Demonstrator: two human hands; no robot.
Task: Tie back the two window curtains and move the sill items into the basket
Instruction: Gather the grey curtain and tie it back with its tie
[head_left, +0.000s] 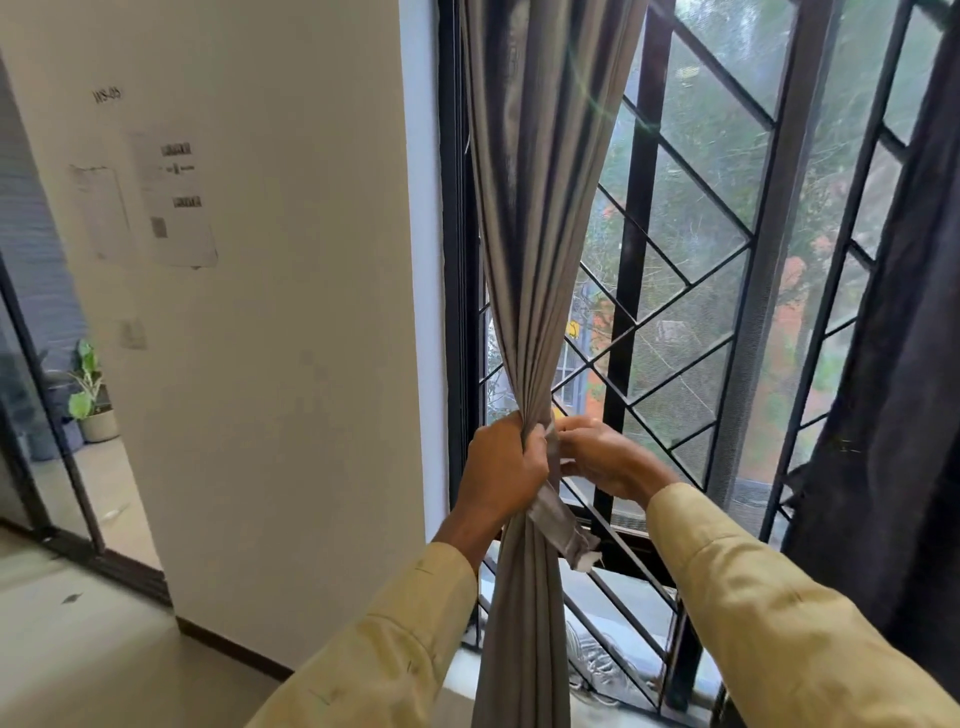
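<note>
At frame centre, my left hand (501, 462) grips the bunched grey fabric curtain (524, 260); my right hand's (605, 457) fingers (571, 439) pinch its matching grey tie-back strip (558, 514). First curtain's tying is underway. Next, I judge, the strip needs wrapping and fastening.

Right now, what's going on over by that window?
A person is tying back the grey curtain at the barred window. Their left hand grips the gathered fabric in a bunch, while the right hand pinches a matching fabric tie against it. The tie's loose end hangs below the hands, so it is not yet fastened. The dark curtain hangs at the right with no tie visible on it. No basket is in view.
</note>
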